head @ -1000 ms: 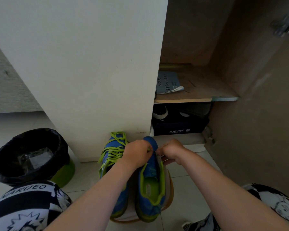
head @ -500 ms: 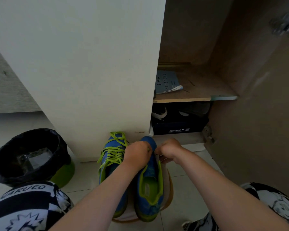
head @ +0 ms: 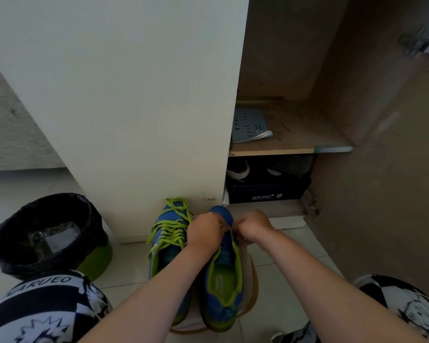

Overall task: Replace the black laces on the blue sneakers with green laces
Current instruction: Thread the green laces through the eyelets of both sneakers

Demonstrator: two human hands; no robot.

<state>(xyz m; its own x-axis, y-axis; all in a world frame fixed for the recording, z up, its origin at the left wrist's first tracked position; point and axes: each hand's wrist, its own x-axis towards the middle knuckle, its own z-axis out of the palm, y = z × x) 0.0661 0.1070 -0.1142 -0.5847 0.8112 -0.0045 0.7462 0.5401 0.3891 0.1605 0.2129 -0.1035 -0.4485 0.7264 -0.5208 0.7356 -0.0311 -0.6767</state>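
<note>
Across the far side, a white cabinet door (head: 124, 107) is filling most of the view, with a brown shelf (head: 295, 147) showing in the open cabinet to its right. Below it, a pale tiled floor (head: 290, 280) is stretching toward the person, whose patterned knees are framing the bottom corners. A bin lined with a black bag (head: 42, 233) is standing at the left. Under the shelf a dark shoebox (head: 265, 191) is sitting, and on the shelf a blue booklet (head: 249, 126) is lying flat.

Two blue sneakers are resting side by side on a white, tan-rimmed base (head: 252, 276) on the floor, long axes running away from the person, toes pointing at the cabinet, heels nearest. The laced sneaker (head: 169, 243) is lying left of the forearms, already carrying bright green lacing. The second sneaker (head: 223, 280) is lying directly beneath both hands, its green-lined opening showing behind the wrists.

The left hand (head: 206, 235) and right hand (head: 252, 227) are hovering over its forefoot, almost touching, both curled into tight fists. Between them a short bit of green lace (head: 221, 225) is showing, and both hands are pinching it, though the fingertips themselves are turned out of sight.
</note>
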